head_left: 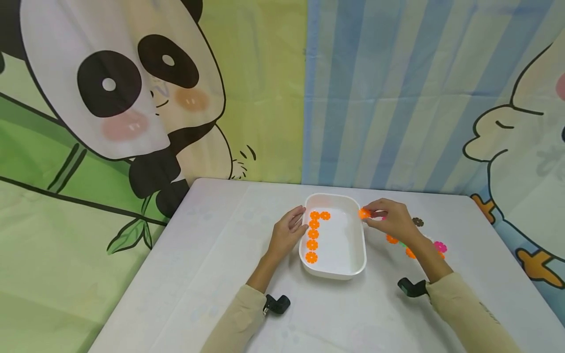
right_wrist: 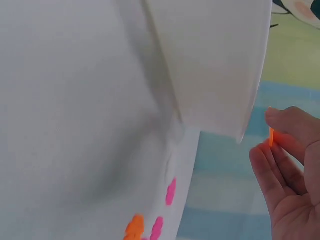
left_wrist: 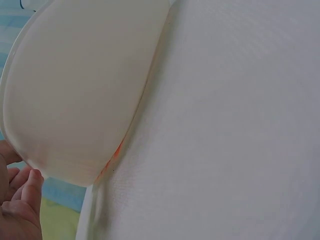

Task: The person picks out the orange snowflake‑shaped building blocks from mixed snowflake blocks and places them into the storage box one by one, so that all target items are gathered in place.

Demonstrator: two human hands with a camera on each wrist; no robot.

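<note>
A white rectangular plastic container (head_left: pixel 340 235) stands on the table, with several orange flower-shaped discs (head_left: pixel 313 234) inside. They form a column along its left side, and one more lies right of the top disc. My left hand (head_left: pixel 286 233) rests at the container's left rim, its thumb and fingertips touching the edge; part of that thumb is hidden in the left wrist view. My right hand (head_left: pixel 390 219) pinches another orange flower-shaped disc (head_left: pixel 364 213) between thumb and fingers, beside the right rim. In the right wrist view this disc (right_wrist: pixel 271 136) is edge-on.
Right of the container, partly under my right forearm, lie loose flower-shaped discs: orange (head_left: pixel 391 239), pink (head_left: pixel 440 246), brown (head_left: pixel 417 222) and a bit of green. The white table (head_left: pixel 212 235) ends at the back against a printed cloth backdrop (head_left: pixel 265 98).
</note>
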